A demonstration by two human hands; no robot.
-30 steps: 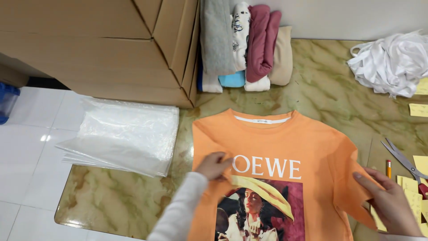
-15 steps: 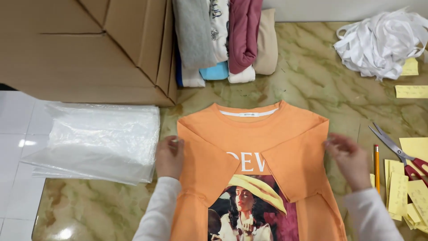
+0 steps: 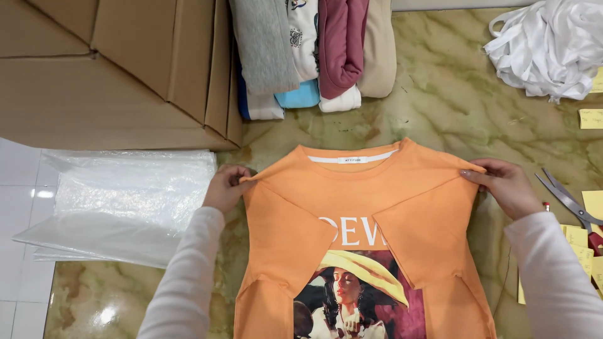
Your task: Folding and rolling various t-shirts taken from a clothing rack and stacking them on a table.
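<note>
Fingers of left hand (image 3: 223, 187) and right hand (image 3: 505, 186) pinch the shirt (image 3: 364, 251) shoulders, frame centre, probably lifting slightly; both moved up from the sleeves since earlier, folded sleeves staying put.

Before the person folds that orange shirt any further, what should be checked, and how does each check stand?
1. Left hand pinches the orange T-shirt at its shoulder corner: ok.
2. Right hand pinches the other shoulder corner: ok.
3. Both sleeves folded inward over the front: ok.
4. Collar lies flat, centred: ok.
5. Lower hem straight: cannot tell, out of frame.
6. Scissors lie apart from the shirt: ok.
</note>
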